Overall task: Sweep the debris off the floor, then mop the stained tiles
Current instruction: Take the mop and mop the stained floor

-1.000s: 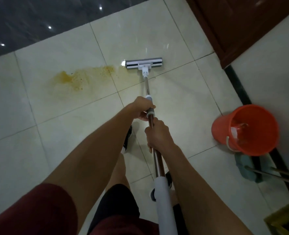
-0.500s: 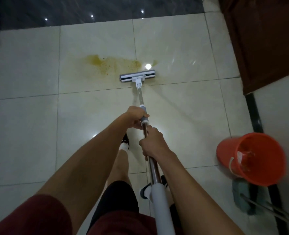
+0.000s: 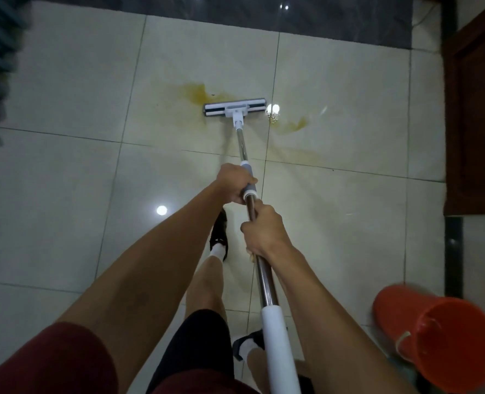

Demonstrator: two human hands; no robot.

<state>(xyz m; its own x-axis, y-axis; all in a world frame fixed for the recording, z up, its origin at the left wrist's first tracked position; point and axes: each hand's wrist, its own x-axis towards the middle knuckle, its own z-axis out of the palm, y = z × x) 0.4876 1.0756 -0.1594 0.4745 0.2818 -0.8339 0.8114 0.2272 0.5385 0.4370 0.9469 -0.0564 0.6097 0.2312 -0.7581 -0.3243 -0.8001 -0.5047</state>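
Note:
A flat mop with a white and grey head (image 3: 234,108) lies on the pale floor tiles in the middle of a yellow-brown stain (image 3: 196,93). Part of the stain shows to the left of the head and a smeared part (image 3: 295,127) to the right. My left hand (image 3: 234,183) grips the grey collar of the mop handle (image 3: 242,146). My right hand (image 3: 264,230) grips the metal shaft just below it. The white lower end of the handle runs down toward my body.
An orange bucket (image 3: 437,339) stands at the lower right, near a black floor strip (image 3: 453,251). A dark wooden door (image 3: 476,115) is on the right. Dark glossy flooring (image 3: 264,12) borders the far edge. My feet in dark shoes stand below the hands.
The mop head has moved left into the stain, so that stain now shows on both sides of it. The view has shifted, and the bucket sits lower in the frame.

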